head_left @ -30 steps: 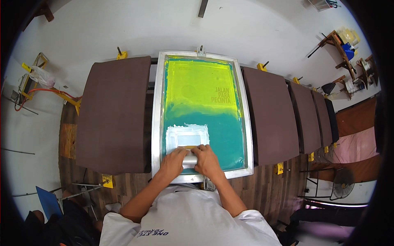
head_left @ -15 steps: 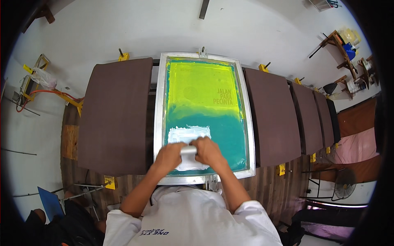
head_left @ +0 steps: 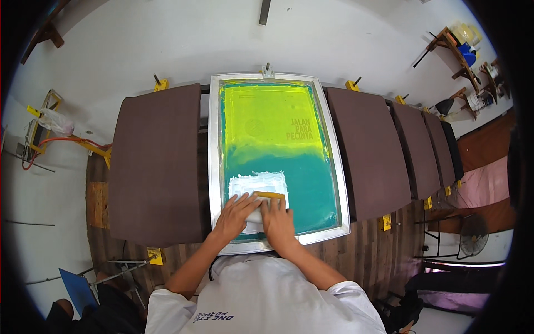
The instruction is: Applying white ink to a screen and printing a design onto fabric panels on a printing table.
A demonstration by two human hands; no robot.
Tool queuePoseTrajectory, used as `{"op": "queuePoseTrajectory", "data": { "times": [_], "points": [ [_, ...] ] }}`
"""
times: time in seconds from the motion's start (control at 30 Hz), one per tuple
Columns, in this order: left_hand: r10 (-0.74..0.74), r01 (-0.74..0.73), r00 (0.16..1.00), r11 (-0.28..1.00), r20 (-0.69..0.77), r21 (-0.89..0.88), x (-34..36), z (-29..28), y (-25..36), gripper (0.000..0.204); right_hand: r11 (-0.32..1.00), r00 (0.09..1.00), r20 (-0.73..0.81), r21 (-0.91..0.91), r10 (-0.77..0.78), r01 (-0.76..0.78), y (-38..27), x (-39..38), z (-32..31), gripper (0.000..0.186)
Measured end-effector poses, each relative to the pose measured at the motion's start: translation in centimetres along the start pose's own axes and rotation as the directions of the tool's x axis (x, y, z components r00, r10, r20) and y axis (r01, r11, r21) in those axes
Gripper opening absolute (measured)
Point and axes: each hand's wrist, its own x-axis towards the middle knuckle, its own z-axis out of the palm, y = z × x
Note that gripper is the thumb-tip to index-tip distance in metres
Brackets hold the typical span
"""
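A silver-framed printing screen [head_left: 340, 183] lies in front of me, its mesh yellow-green at the far part and teal at the near part. White ink [head_left: 257, 181] covers a rectangular patch on its near left. On that patch I hold a squeegee [head_left: 269, 195]; its amber blade edge faces away from me and its pale handle is mostly under my hands. My left hand [head_left: 229, 218] lies on the squeegee's left end with the fingers reaching forward. My right hand [head_left: 279, 224] grips its right part, fingertips just behind the amber edge.
Brown cloth-covered boards stand on both sides, one at left [head_left: 156, 161] and several at right [head_left: 364, 156]. Yellow clamps [head_left: 161, 83] hold along the edges. A fan [head_left: 474, 234] stands at the right, a blue panel [head_left: 78, 292] at lower left beside a seated person's dark clothing.
The squeegee has tilted, so its amber edge now shows on the far side. Both hands have shifted nearer to me, and the left fingers have stretched out along it.
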Motion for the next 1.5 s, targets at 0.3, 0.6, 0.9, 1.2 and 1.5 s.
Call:
{"op": "queuePoseTrajectory", "data": {
  "times": [0.3,0.6,0.9,1.2,1.5],
  "points": [
    [-0.068,0.073,0.997,0.985,-0.036,0.159,-3.8,0.2,2.2,0.068,0.992,0.992,-0.006,-0.017,-0.123,0.123,-0.8,-3.1,0.7,0.043],
    [-0.062,0.111,0.987,0.926,-0.145,0.361,-1.8,-1.3,4.1,0.052,0.944,0.983,-0.079,0.278,-0.163,0.179,1.7,-0.2,-0.2,0.054],
    [0.018,0.017,0.993,0.958,-0.12,0.285,-2.5,3.0,3.2,0.058,0.918,0.992,-0.057,0.377,-0.108,0.122,3.1,-2.9,3.7,0.082],
    [-0.023,0.028,0.993,0.999,-0.113,0.038,-2.3,-0.6,4.4,0.06,0.907,0.987,0.053,0.403,-0.154,0.12,2.8,-1.8,-1.4,0.068],
    [-0.259,0.264,0.964,0.957,0.054,-0.118,4.0,-6.8,-0.8,0.056,0.95,0.952,0.219,0.276,-0.212,0.148,2.4,10.0,-1.3,0.047]
  ]
}}
